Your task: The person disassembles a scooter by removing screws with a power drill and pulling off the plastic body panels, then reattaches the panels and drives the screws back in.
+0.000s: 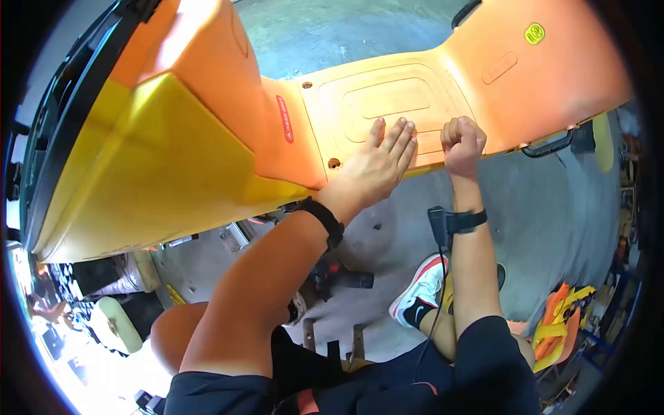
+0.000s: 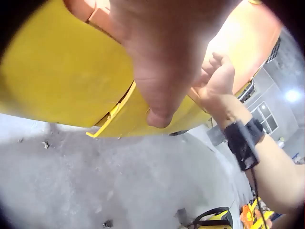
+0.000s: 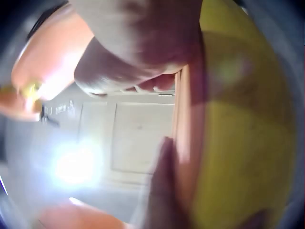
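My left hand (image 1: 377,164) lies flat with straight fingers on the recessed middle part of a large orange molded panel (image 1: 384,98). Beside it, my right hand (image 1: 464,146) is curled into a fist at the panel's near edge, with nothing visible in it. The left wrist view has the left hand (image 2: 159,67) large over the yellow side (image 2: 66,67) and the curled right hand (image 2: 220,80) behind it. Seen close in the right wrist view, the right hand (image 3: 133,43) is beside the orange rim (image 3: 188,124); its palm side is partly hidden.
Two holes, the nearer one (image 1: 335,164) dark, are in the panel near a red label (image 1: 285,119). A black handle (image 1: 548,146) is on the near edge at right. Below are a dark power tool (image 1: 339,278), a white shoe (image 1: 423,287) and orange-yellow items (image 1: 559,321) on the floor.
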Tool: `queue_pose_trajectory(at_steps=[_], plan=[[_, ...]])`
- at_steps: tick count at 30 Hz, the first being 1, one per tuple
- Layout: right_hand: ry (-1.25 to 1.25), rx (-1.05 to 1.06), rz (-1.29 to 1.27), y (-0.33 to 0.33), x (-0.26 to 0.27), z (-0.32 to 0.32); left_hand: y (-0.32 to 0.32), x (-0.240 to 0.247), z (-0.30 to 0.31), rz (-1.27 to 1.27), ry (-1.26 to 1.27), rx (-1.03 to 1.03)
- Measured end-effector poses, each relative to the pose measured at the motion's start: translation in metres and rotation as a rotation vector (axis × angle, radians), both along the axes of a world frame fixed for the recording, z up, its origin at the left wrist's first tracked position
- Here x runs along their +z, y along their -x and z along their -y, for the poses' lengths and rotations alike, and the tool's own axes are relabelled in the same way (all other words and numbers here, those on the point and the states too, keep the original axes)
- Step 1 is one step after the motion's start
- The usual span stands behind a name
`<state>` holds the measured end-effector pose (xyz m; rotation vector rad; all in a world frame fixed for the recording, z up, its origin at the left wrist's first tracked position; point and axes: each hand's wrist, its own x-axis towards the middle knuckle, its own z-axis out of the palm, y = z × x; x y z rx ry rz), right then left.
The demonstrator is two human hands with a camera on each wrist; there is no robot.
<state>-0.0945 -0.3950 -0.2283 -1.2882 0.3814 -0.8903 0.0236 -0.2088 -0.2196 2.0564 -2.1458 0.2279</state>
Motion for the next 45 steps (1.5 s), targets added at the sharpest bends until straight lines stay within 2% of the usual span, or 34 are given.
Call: queue_pose_trajectory(at_steps=[3, 5, 7, 9, 10, 11, 12, 13, 14, 15, 16, 17, 20, 21, 23, 24, 25, 28, 29, 31, 35, 37, 39, 42, 45], plan=[[0.033, -0.033, -0.146, 0.0, 0.011, -0.006, 0.002, -0.001, 0.001, 0.02, -0.022, 0.024], [0.004, -0.036, -0.118, -0.007, 0.037, -0.002, -0.002, 0.002, 0.001, 0.026, -0.018, 0.02], [0.16, -0.002, 0.173, -0.009, 0.084, 0.008, -0.001, -0.003, 0.002, 0.013, -0.041, 0.013], [-0.008, 0.124, 0.399, -0.005, 0.124, 0.02, -0.001, -0.001, 0.001, 0.009, -0.018, 0.01], [0.01, 0.143, 0.412, -0.003, 0.119, 0.024, -0.001, -0.002, 0.001, 0.046, -0.011, 0.007], [0.004, 0.146, 0.413, -0.001, 0.083, 0.026, -0.001, -0.004, 0.001, 0.046, -0.016, 0.011], [0.084, 0.074, 0.223, 0.006, 0.023, 0.023, 0.001, -0.005, 0.0, 0.047, -0.01, 0.005], [0.174, 0.004, 0.037, 0.005, -0.007, 0.024, -0.001, -0.004, 0.001, 0.054, 0.007, 0.0], [0.187, 0.02, 0.053, -0.011, -0.003, 0.031, -0.009, -0.003, 0.005, 0.068, 0.02, 0.017], [0.156, -0.022, -0.041, -0.014, 0.0, 0.03, -0.01, -0.002, 0.007, 0.057, 0.022, 0.02], [0.109, -0.081, -0.155, -0.002, 0.002, 0.022, 0.0, -0.003, 0.003, 0.028, 0.009, 0.002], [0.115, -0.087, -0.152, 0.001, 0.004, 0.018, 0.002, -0.003, 0.002, 0.03, 0.016, -0.003], [0.408, -0.264, -0.374, -0.016, 0.002, 0.017, 0.001, -0.001, 0.003, 0.029, -0.002, 0.015], [0.41, -0.264, -0.365, -0.02, 0.004, 0.022, 0.002, -0.002, 0.002, 0.038, 0.002, 0.017], [0.77, -0.467, -0.443, -0.035, 0.04, 0.024, 0.001, -0.006, 0.003, 0.061, 0.003, 0.004], [0.705, -0.477, -0.523, -0.036, 0.073, 0.02, 0.0, -0.001, 0.003, 0.053, -0.018, 0.004], [0.697, -0.475, -0.534, -0.032, 0.064, 0.023, 0.001, -0.001, 0.003, 0.045, -0.028, 0.0], [1.318, -0.641, -0.495, -0.026, 0.018, 0.035, 0.0, 0.001, 0.003, 0.051, 0.011, 0.015], [1.049, -0.352, -0.922, -0.018, 0.004, 0.02, 0.0, -0.002, 0.002, 0.054, 0.005, 0.021], [1.019, -0.393, -0.817, -0.02, -0.002, 0.02, -0.001, -0.002, 0.003, 0.026, 0.006, -0.005], [0.99, -0.366, -0.828, -0.021, 0.0, 0.022, 0.0, 0.002, 0.004, 0.035, -0.037, 0.024], [0.848, -0.321, -0.923, -0.022, 0.004, 0.02, -0.005, 0.008, 0.001, 0.029, -0.053, 0.041], [0.838, -0.319, -0.911, -0.021, 0.003, 0.021, -0.014, 0.024, -0.014, -0.188, -0.206, 0.096], [0.877, -0.355, -0.897, -0.023, 0.001, 0.022, -0.02, 0.022, -0.039, -0.114, -0.176, 0.162], [0.87, -0.333, -0.96, -0.025, 0.005, 0.019, -0.013, 0.026, -0.036, -0.038, -0.212, 0.21]])
